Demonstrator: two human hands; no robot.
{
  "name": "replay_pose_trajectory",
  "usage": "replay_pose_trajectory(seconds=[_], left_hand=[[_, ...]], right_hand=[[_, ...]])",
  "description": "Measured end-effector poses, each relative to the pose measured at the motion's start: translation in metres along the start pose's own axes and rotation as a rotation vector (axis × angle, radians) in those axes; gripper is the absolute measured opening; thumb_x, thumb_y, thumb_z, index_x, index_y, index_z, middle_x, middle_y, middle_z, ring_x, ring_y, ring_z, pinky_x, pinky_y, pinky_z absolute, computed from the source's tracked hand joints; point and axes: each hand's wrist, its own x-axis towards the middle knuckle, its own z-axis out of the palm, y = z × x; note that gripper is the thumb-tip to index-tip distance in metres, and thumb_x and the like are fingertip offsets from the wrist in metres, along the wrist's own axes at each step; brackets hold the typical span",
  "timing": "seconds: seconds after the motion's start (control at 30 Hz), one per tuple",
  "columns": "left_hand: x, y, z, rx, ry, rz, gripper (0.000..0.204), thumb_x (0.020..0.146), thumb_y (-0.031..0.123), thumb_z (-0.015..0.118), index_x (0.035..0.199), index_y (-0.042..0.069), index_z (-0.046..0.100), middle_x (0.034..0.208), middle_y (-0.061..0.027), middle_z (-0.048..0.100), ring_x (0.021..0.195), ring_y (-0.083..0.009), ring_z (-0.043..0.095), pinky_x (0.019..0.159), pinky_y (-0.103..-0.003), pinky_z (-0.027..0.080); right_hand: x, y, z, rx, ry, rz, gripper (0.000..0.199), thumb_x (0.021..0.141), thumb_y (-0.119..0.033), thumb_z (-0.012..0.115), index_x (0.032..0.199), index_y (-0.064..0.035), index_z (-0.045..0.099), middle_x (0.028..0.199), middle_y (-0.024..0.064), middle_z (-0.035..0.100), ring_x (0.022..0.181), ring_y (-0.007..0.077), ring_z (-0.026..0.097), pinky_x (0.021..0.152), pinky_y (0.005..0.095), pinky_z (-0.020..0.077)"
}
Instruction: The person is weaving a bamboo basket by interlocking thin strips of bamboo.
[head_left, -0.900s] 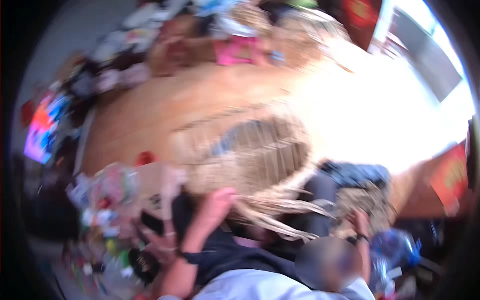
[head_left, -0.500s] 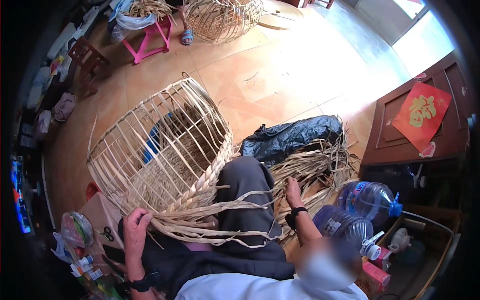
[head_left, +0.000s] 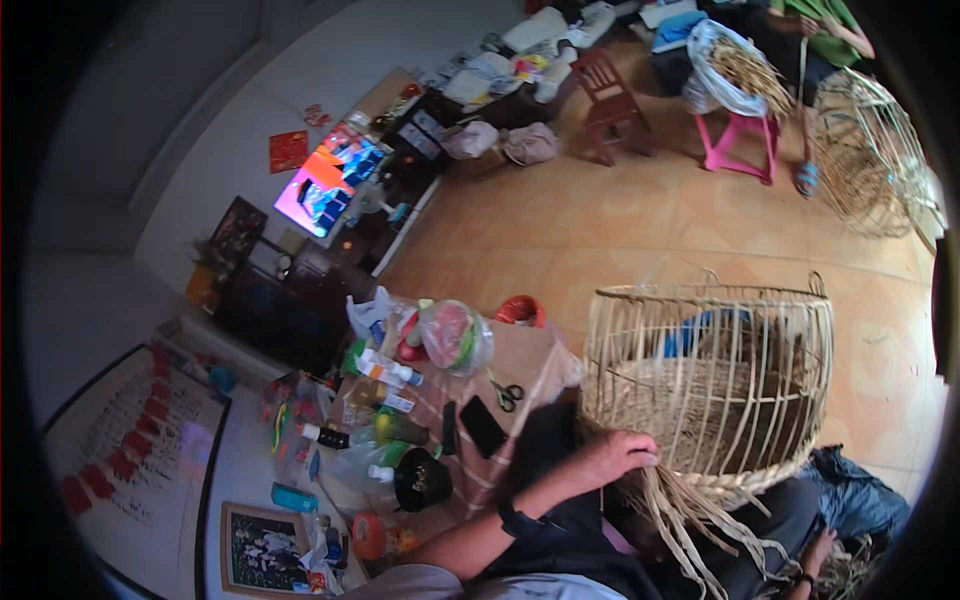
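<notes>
A half-woven basket (head_left: 705,400) with open upright ribs and a thick braided edge rests on its side against my lap. My left hand (head_left: 620,455) is closed at the near left end of that edge, its fingers pinching the dried plant strands (head_left: 685,515) there. Their loose ends fan out over my dark trousers. At the lower right, my right hand (head_left: 818,552) is by a pile of dried strands (head_left: 852,570) beside a black plastic bag (head_left: 850,490). Its fingers show too little to tell what they hold. Something blue (head_left: 700,330) shows through the basket's ribs.
To my left, a cloth-covered table (head_left: 480,420) carries scissors (head_left: 510,396), a phone (head_left: 483,428), bottles and bagged items. An orange-red basket (head_left: 520,311) stands behind it. Farther off are a wooden chair (head_left: 605,105), a pink stool (head_left: 740,150) and a person (head_left: 840,40) beside another basket (head_left: 865,155).
The view has swung far to the left, bringing the table and television wall in. My left hand stays at the basket's edge; my right hand stays by the strand pile.
</notes>
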Motion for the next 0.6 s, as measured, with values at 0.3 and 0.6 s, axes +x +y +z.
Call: replay_pose_trajectory(seconds=[0.3, 0.6], left_hand=[[0.006, -0.013, 0.004, 0.008, -0.012, 0.015, 0.028, 0.099, 0.029, 0.063, 0.1, 0.0, 0.065, 0.089, -0.0149, 0.067, 0.085, -0.0302, 0.066, 0.078, -0.04, 0.05], [0.009, -0.007, 0.002, -0.025, -0.046, 0.031, 0.033, 0.1, 0.032, 0.061, 0.101, 0.0, 0.064, 0.09, -0.0158, 0.065, 0.085, -0.0323, 0.064, 0.078, -0.041, 0.049]], right_hand=[[-0.016, 0.015, -0.012, 0.186, -0.255, 0.049, 0.051, 0.09, -0.012, 0.055, 0.14, -0.002, 0.047, 0.131, 0.0273, 0.05, 0.12, 0.0389, 0.051, 0.099, 0.0462, 0.0428], [-0.032, 0.04, 0.021, 0.17, -0.434, -0.025, 0.065, 0.085, -0.022, 0.06, 0.145, -0.0062, 0.042, 0.144, 0.0347, 0.042, 0.133, 0.0513, 0.041, 0.111, 0.0568, 0.0345]])
